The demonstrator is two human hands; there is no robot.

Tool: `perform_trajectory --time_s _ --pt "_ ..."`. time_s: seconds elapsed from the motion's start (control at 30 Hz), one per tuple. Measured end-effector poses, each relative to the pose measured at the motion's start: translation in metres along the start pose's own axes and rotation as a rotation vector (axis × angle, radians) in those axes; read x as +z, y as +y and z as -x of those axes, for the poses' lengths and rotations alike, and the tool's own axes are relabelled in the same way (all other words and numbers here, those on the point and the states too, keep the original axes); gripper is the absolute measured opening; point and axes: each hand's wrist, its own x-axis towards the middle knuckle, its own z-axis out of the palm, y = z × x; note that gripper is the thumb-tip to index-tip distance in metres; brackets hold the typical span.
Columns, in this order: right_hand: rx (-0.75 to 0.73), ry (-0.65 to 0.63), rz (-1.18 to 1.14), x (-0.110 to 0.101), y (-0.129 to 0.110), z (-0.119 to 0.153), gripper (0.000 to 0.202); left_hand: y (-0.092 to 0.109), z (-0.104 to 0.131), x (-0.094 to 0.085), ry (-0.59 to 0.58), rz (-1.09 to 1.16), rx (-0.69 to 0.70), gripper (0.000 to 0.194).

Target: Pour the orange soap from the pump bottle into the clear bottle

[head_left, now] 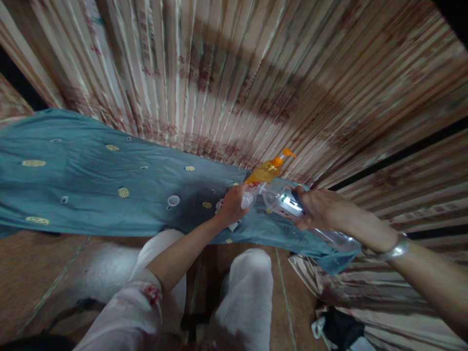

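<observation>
My right hand point(318, 207) is wrapped round a large clear plastic bottle point(285, 202) with a label, tipped on its side with its neck pointing left. The bottle's neck meets a small clear plastic container point(250, 196), whose exact kind I cannot make out, held in the closed fingers of my left hand point(234, 205). Just behind both hands is a pump bottle point(265, 171) of yellow-orange liquid with an orange pump head. A crumpled white item point(234, 225) shows partly beneath my left hand. Farther left lies a small white scoop point(173, 201) with a short handle.
A teal cloth point(87, 185) with pineapple prints covers the long narrow table. Striped curtain fabric point(226, 73) hangs right behind it. My knees are below the front edge. A dark bundle point(341, 326) lies on the floor at the lower right.
</observation>
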Motion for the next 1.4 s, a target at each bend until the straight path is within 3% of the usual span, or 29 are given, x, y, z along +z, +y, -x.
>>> perform_trajectory --time_s 0.5,0.87,1.4 --pt "0.016 -0.035 0.003 0.007 0.005 -0.007 0.053 0.002 0.000 -0.002 0.002 -0.008 -0.011 0.075" --pt "-0.018 0.071 0.030 0.018 0.009 -0.008 0.048 0.000 0.001 0.000 0.014 -0.006 0.016 0.076" --pt "0.002 0.012 0.010 0.011 0.006 -0.008 0.049 0.004 0.001 -0.005 -0.013 -0.007 0.000 0.077"
